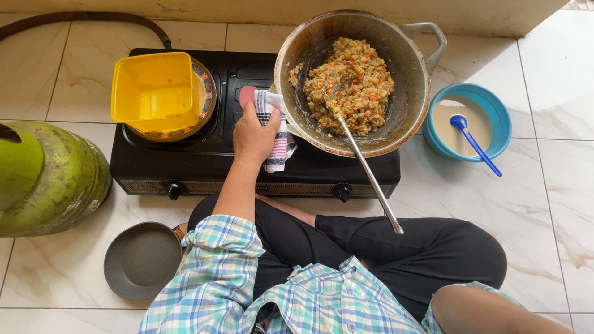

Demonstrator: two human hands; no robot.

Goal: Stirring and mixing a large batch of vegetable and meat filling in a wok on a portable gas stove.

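Observation:
My left hand (252, 137) grips a striped cloth (276, 133) wrapped over the left handle of a large metal wok (408, 93). The wok sits tilted on the right burner of a black two-burner stove (204, 161). It holds a chopped yellow-orange vegetable mix (349, 83). A long metal spatula (370, 176) rests in the food, its handle sticking out over the rim toward my lap. Only my right forearm (489, 309) shows at the bottom right; the hand itself is out of frame.
A yellow square tub (154, 89) stands on a patterned plate (207, 86) over the left burner. A green gas cylinder (49, 179) lies at left, its hose (93, 17) running behind the stove. A grey pan (142, 260) sits by my knee. A blue bowl (495, 105) of pale liquid with a blue spoon (473, 142) stands right.

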